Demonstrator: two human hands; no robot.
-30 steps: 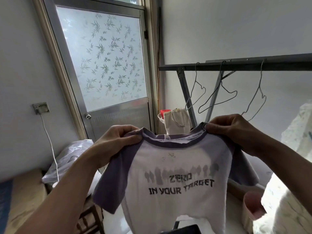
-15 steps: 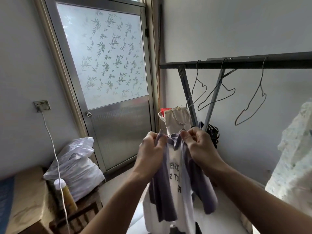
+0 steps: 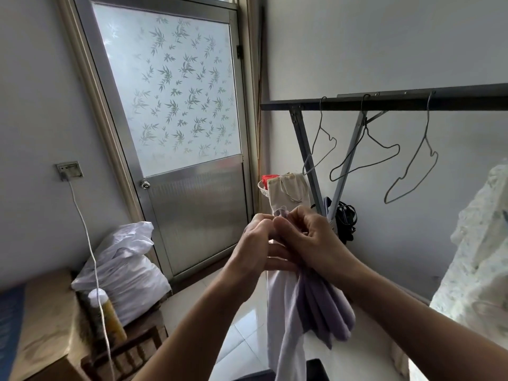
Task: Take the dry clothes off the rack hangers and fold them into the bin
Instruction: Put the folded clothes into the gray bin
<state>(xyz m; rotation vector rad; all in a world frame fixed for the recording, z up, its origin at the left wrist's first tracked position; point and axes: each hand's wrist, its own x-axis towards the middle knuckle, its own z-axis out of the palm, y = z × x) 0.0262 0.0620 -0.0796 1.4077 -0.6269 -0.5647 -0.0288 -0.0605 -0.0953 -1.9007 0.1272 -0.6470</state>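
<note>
A white T-shirt with purple sleeves (image 3: 308,309) hangs folded lengthwise from my two hands at the middle of the view. My left hand (image 3: 255,243) and my right hand (image 3: 308,237) touch each other and both pinch the shirt's top edge. The purple sleeves dangle together under my right wrist. Behind them the dark rack bar (image 3: 384,101) carries three bare wire hangers (image 3: 365,155). A pale patterned garment (image 3: 478,257) hangs at the right edge. The bin is not in view.
A metal door with frosted leaf-pattern glass (image 3: 176,127) stands at the left. A white plastic bag (image 3: 123,270) and a yellow bottle (image 3: 110,314) sit on a low wooden stool. A cloth bag (image 3: 288,191) hangs by the rack leg. White cord (image 3: 90,248) drops from a wall socket.
The shirt was held spread wide by its shoulders; my hands have come together, folding it in half lengthwise so the print is hidden. They now touch at its top.
</note>
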